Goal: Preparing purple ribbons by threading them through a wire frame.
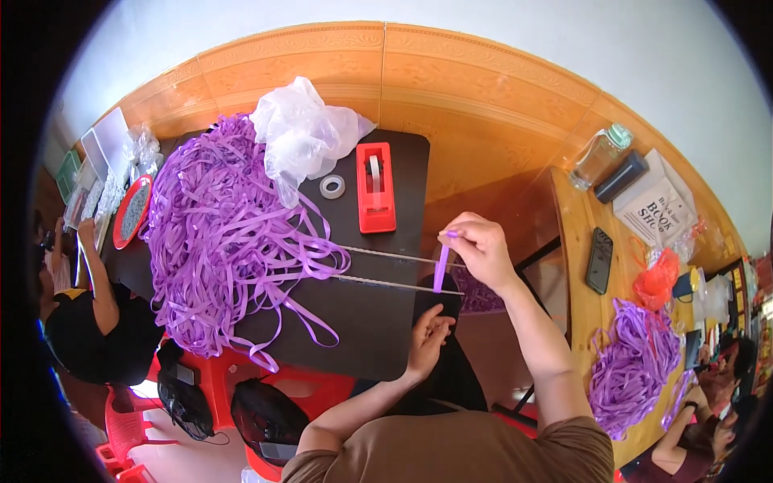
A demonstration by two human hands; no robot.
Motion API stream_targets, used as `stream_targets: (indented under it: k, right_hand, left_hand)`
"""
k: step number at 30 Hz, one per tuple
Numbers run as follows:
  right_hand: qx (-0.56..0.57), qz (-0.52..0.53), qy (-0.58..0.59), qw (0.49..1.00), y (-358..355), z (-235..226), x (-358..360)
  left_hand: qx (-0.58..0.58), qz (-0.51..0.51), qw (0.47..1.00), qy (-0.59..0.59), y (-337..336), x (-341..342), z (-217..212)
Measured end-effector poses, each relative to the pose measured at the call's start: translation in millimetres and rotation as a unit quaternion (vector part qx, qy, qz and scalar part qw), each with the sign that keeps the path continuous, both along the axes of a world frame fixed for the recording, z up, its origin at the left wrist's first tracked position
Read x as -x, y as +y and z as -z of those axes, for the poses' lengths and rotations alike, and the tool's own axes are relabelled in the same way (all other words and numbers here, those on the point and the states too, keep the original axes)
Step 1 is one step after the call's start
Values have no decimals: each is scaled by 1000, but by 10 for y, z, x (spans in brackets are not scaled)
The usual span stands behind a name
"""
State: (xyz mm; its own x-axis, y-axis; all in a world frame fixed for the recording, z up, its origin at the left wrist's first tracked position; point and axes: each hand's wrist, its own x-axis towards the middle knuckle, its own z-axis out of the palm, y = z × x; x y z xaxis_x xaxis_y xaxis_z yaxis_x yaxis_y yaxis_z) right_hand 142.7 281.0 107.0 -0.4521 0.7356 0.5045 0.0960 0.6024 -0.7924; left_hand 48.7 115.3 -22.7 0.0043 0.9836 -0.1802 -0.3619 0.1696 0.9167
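Observation:
Two thin metal rods [403, 286] run rightward from a large heap of purple ribbon straps [217, 233] and stick out past the edge of the black table [366, 322]. Ribbon loops hang on the rods by the heap. Near the free ends, my right hand [477, 248] pinches a short purple ribbon strap [441, 270], which spans from the upper rod down to the lower one. Just below the lower rod is my left hand [428, 342], fingers partly curled and apart, with no object visible in it.
A red tape dispenser [376, 217], a tape roll [332, 187] and a clear plastic bag [306, 133] lie beyond the rods. On the wooden table at right are a phone [599, 260], a bottle [600, 157] and more purple straps [636, 366]. Other people sit at both sides.

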Motion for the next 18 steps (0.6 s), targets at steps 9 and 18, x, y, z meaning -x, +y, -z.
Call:
stream_targets:
  k: [9, 18]
  right_hand:
    - [359, -49, 2, 932, 339, 664, -19]
    - [549, -5, 137, 824, 88, 1041, -116]
  left_hand:
    - [-155, -198, 967, 39, 617, -92, -94]
    - [-150, -227, 956, -108, 892, -179, -150]
